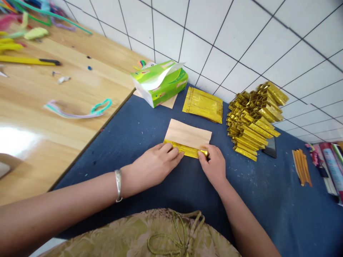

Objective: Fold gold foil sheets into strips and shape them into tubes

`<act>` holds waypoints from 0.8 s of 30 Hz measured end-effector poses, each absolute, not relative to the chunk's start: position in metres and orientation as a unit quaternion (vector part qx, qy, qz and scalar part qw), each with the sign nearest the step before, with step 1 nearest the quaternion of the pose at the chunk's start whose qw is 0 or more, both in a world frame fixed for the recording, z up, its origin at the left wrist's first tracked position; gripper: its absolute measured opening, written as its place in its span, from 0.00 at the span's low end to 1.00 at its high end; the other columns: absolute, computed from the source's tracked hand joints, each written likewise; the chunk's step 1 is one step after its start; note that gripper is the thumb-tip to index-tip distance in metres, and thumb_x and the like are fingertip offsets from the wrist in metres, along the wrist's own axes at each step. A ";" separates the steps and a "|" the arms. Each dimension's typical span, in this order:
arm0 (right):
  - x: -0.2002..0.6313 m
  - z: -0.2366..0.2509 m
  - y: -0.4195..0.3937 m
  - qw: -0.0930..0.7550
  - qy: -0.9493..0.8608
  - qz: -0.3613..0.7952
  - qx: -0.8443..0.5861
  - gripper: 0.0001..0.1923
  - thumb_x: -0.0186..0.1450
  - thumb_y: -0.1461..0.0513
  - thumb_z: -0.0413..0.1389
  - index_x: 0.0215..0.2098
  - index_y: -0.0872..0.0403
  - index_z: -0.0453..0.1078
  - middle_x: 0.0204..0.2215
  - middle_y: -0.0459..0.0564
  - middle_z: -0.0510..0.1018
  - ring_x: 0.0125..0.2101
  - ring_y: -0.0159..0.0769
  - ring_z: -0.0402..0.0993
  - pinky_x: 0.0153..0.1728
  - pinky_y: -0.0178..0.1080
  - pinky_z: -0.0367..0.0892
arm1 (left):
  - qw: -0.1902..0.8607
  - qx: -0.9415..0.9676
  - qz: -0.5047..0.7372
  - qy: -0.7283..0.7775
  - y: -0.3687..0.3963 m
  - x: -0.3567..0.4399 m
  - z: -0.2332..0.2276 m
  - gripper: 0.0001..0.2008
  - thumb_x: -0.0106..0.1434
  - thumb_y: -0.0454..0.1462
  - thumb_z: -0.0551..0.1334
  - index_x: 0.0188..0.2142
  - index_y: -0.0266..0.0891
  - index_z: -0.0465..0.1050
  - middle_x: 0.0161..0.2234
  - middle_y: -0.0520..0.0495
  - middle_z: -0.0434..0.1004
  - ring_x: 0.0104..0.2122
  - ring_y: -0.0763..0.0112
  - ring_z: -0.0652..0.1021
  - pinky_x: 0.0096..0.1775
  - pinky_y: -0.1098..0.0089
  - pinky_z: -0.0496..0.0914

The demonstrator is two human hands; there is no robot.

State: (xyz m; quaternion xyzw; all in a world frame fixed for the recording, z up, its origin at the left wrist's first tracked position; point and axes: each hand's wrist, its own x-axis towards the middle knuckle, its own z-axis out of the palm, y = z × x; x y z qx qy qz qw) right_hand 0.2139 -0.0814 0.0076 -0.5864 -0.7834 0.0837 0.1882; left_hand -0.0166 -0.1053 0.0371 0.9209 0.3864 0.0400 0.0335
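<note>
While both hands press down on it, the rectangular sheet of paper, tan on the upturned face and gold foil on the other (187,137), lies flat on the dark blue cloth-covered table (150,125) directly in front of the person. Its near edge is turned up and over, so a narrow band of gold shows along that side. The left hand (154,164) lies nearly flat, fingers (171,151) extended over the left part of the fold, probably to hold the crease. The right hand (214,164) is curled, thumb and fingertips nipping the fold's right end. The sheet's long axis runs left to right, tilted slightly down to the right, and the fold follows it.

Just beyond, a flat stack of gold foil sheets (203,104) sits within easy reach. To its right stands a heap of folded gold pieces (253,123), partly covering a dark phone (270,148). A green tissue pack (159,82) sits at the cloth's far left corner. Only 1 view is given.
</note>
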 end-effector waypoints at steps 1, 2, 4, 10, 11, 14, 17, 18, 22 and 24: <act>0.215 0.008 -0.083 0.188 -0.786 0.066 -0.585 0.12 0.63 0.61 0.51 0.44 0.55 0.67 0.37 0.52 0.74 0.38 0.40 0.67 0.42 0.43 0.64 | 0.034 0.918 0.041 0.393 -0.107 -0.015 0.037 0.16 0.64 0.35 0.54 0.52 0.38 0.65 0.43 0.41 0.70 0.45 0.60 0.69 0.43 0.62 0.66; 0.215 0.010 -0.084 0.188 -0.792 0.042 -0.579 0.13 0.63 0.61 0.52 0.46 0.55 0.67 0.38 0.54 0.74 0.40 0.42 0.67 0.43 0.45 0.64 | 0.034 0.915 0.043 0.399 -0.109 -0.013 0.037 0.17 0.64 0.37 0.54 0.52 0.37 0.65 0.43 0.40 0.70 0.45 0.58 0.69 0.44 0.61 0.66; 0.213 0.014 -0.089 0.187 -0.812 -0.010 -0.553 0.16 0.63 0.62 0.51 0.49 0.55 0.67 0.43 0.56 0.73 0.45 0.45 0.66 0.47 0.48 0.62 | 0.034 0.912 0.046 0.406 -0.110 -0.011 0.037 0.18 0.64 0.40 0.55 0.52 0.36 0.65 0.43 0.39 0.70 0.47 0.57 0.68 0.45 0.61 0.65; 0.194 0.020 -0.103 0.097 -0.921 0.044 -0.375 0.25 0.66 0.62 0.48 0.62 0.52 0.54 0.60 0.52 0.62 0.60 0.41 0.54 0.59 0.47 0.54 | 0.033 0.914 0.045 0.402 -0.110 -0.011 0.036 0.16 0.65 0.40 0.54 0.49 0.34 0.67 0.42 0.39 0.70 0.46 0.58 0.68 0.47 0.60 0.63; 0.191 0.020 -0.104 0.074 -0.927 0.063 -0.362 0.26 0.67 0.60 0.47 0.63 0.55 0.51 0.61 0.54 0.59 0.61 0.41 0.52 0.60 0.47 0.54 | 0.034 0.915 0.042 0.401 -0.110 -0.011 0.036 0.15 0.65 0.39 0.54 0.48 0.34 0.68 0.41 0.39 0.70 0.46 0.58 0.68 0.47 0.60 0.63; 0.189 0.018 -0.107 0.032 -0.925 0.094 -0.367 0.31 0.67 0.55 0.48 0.64 0.59 0.47 0.63 0.57 0.53 0.63 0.43 0.45 0.61 0.49 0.53 | 0.038 0.915 0.033 0.401 -0.112 -0.011 0.036 0.14 0.65 0.38 0.53 0.45 0.34 0.69 0.40 0.39 0.70 0.45 0.57 0.68 0.47 0.59 0.63; 0.192 0.018 -0.110 0.020 -0.918 0.099 -0.382 0.34 0.65 0.53 0.49 0.64 0.59 0.47 0.64 0.58 0.51 0.64 0.44 0.42 0.61 0.51 0.52 | 0.033 0.907 0.030 0.420 -0.117 -0.011 0.037 0.15 0.65 0.39 0.53 0.47 0.33 0.68 0.41 0.38 0.69 0.46 0.56 0.68 0.46 0.59 0.64; 0.192 0.019 -0.112 0.016 -0.916 0.098 -0.388 0.34 0.65 0.53 0.50 0.64 0.59 0.47 0.64 0.59 0.50 0.64 0.45 0.42 0.61 0.51 0.52 | 0.030 0.903 0.029 0.428 -0.118 -0.011 0.038 0.15 0.65 0.39 0.53 0.48 0.32 0.68 0.41 0.37 0.69 0.46 0.56 0.68 0.45 0.60 0.64; 0.193 0.026 -0.117 -0.003 -0.905 0.084 -0.416 0.36 0.62 0.52 0.53 0.63 0.62 0.51 0.63 0.62 0.51 0.63 0.47 0.44 0.60 0.51 0.53 | 0.030 0.894 0.020 0.447 -0.122 -0.013 0.043 0.14 0.65 0.38 0.53 0.45 0.31 0.69 0.39 0.37 0.69 0.42 0.57 0.70 0.40 0.62 0.66; 0.193 0.029 -0.119 -0.009 -0.901 0.072 -0.428 0.37 0.62 0.52 0.55 0.62 0.63 0.52 0.62 0.64 0.53 0.63 0.49 0.47 0.60 0.51 0.55 | 0.029 0.888 0.014 0.458 -0.122 -0.014 0.044 0.13 0.66 0.37 0.52 0.42 0.31 0.70 0.36 0.38 0.69 0.39 0.58 0.71 0.37 0.63 0.67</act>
